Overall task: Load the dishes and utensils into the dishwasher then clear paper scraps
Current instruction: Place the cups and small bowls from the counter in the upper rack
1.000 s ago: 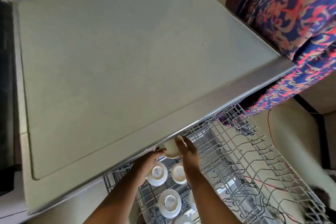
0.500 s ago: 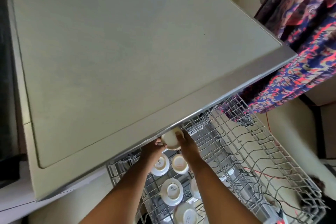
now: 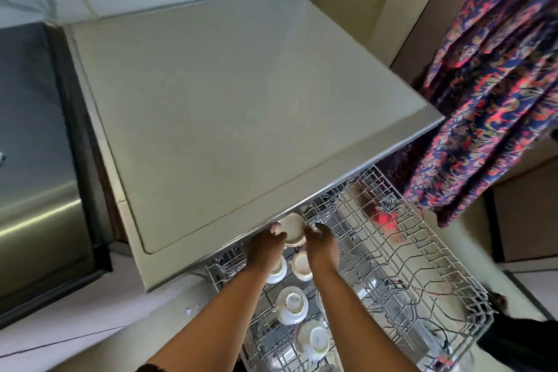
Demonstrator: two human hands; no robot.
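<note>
Small white round cup [image 3: 292,228] is at the 12 o'clock end of the grey wire dishwasher rack [image 3: 422,266], right under the edge of the pale grey flat table [image 3: 241,100]. Left grip [image 3: 265,248] curls on its 9 o'clock side and right grip [image 3: 321,246] on its 3 o'clock side, both holding it between them. More white upside-down cups [image 3: 291,305] stand in the rack at its 6 o'clock.

- Rack [image 3: 407,251] sticks out from under dishwasher top [image 3: 241,118].
- Upturned cups [image 3: 291,305] in rack's left part.
- One cup [image 3: 292,228] at rack's back, between left hand [image 3: 265,246] and right hand [image 3: 321,243].
- Cloth [image 3: 498,84] hangs right of rack.
</note>
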